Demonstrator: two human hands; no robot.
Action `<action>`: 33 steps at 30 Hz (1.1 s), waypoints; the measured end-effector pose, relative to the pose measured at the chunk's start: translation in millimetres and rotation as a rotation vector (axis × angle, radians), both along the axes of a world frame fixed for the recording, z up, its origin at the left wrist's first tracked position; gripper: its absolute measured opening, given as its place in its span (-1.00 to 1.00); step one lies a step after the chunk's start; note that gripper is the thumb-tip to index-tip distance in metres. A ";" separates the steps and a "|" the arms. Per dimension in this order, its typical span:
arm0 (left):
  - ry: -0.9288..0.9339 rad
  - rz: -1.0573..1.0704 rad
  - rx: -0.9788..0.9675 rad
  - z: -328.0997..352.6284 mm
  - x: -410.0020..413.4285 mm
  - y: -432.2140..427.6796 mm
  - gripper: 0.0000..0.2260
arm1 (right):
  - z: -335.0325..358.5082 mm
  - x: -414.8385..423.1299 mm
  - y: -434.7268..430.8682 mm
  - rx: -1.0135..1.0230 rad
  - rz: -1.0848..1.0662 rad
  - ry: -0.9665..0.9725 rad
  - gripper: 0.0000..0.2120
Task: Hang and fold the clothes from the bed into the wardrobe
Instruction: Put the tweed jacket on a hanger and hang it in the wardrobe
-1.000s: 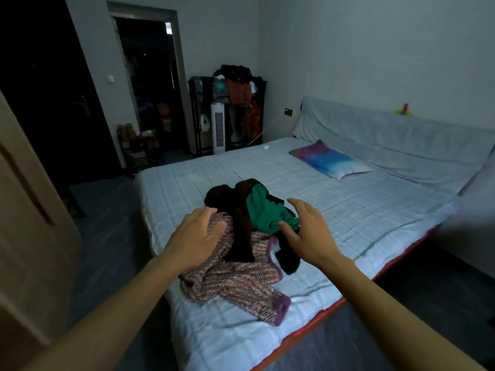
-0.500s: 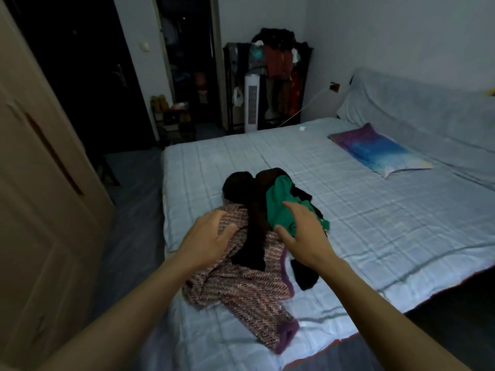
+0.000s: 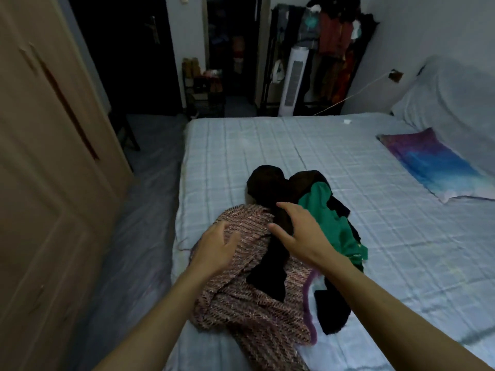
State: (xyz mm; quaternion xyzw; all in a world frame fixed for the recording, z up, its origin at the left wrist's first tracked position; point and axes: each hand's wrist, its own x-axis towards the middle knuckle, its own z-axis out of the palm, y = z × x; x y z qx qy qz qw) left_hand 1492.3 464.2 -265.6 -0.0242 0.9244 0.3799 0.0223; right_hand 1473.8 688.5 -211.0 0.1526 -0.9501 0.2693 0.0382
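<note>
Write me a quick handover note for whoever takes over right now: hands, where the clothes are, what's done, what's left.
Left hand: open, over the pink knit garment; I cannot tell if it touches.
Right hand: open, fingers spread over the black garment.
Clothes: the knit, the black and a green garment lie in one heap on the bed, near its front edge. The wardrobe is to the left.
Done: nothing lifted, hung or folded.
Left: pick up each piece, hang or fold it, and put it in the wardrobe.

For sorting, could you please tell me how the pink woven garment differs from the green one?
The pink woven garment is patterned, the green garment plain. The pink one spreads wide toward the near edge; the green one bunches farther back. Both lie crumpled on the bed.
</note>
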 end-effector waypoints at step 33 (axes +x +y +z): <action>-0.523 0.722 0.004 -271.2 -102.2 -80.6 -0.66 | -325.8 -299.9 -183.2 0.351 0.782 -0.304 -0.49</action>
